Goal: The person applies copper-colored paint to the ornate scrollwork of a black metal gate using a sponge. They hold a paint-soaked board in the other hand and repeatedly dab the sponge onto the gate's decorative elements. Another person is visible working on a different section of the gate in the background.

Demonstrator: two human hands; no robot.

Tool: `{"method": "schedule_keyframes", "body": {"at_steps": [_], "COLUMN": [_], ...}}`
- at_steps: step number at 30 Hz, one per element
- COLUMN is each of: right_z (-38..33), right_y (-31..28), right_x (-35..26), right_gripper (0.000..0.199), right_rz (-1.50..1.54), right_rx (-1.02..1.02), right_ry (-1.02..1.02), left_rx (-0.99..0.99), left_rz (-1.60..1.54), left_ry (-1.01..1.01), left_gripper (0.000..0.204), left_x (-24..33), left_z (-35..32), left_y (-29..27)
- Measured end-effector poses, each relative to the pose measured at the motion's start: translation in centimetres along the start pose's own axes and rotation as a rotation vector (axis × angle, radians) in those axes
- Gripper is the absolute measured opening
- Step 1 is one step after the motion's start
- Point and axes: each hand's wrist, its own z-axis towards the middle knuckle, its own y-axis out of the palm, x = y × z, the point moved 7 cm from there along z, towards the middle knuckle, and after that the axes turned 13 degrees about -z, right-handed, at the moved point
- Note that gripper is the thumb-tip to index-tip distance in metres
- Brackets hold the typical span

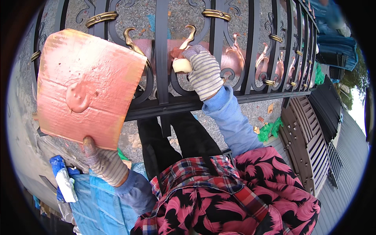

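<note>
My left hand (103, 162), in a striped knit glove with a paint-stained fingertip, grips the lower edge of a square cardboard sheet (125, 66). Coppery pink paint coats the sheet, and a thick wet puddle of paint (77, 97) lies in its middle. My right hand (204, 70), gloved alike, is closed on a cream sponge-like block (181, 65) with a reddish, paint-stained end. It is held against a curved scroll of the black metal railing (161, 51), just below a gold-coloured leaf tip (190, 33). Fingers hide part of the block.
Gold collars (216, 15) band the railing's bars; leaf ornaments farther right (234, 56) look coppery pink. Blue sheeting (102, 199) lies at the lower left. Brown slatted metal panels (305, 141) and green netting (270, 129) are on the right. Gravel shows between the bars.
</note>
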Motion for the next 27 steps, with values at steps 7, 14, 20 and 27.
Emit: {"method": "schedule_keyframes", "body": {"at_steps": [7, 14, 20, 27], "right_z": [-0.4, -0.9, 0.2, 0.5], "right_y": [-0.9, -0.5, 0.8, -1.0], "right_x": [0.2, 2.1, 1.4, 3.3], "right_gripper": [0.025, 0.034, 0.035, 0.025], "right_rz": [0.086, 0.191, 0.045, 0.305], "right_rx": [0.068, 0.075, -0.056, 0.003], "right_ry": [-0.009, 0.148, 0.172, 0.308], "left_rx": [0.039, 0.024, -0.004, 0.003], "left_rz": [0.003, -0.004, -0.001, -0.002], "left_ry": [-0.039, -0.055, -0.077, -0.065], "left_gripper": [0.058, 0.055, 0.053, 0.053], "left_x": [-1.3, -1.1, -1.5, -0.7], "left_z": [0.9, 1.2, 1.6, 2.0], "left_y": [-1.0, -0.8, -0.3, -1.2]}}
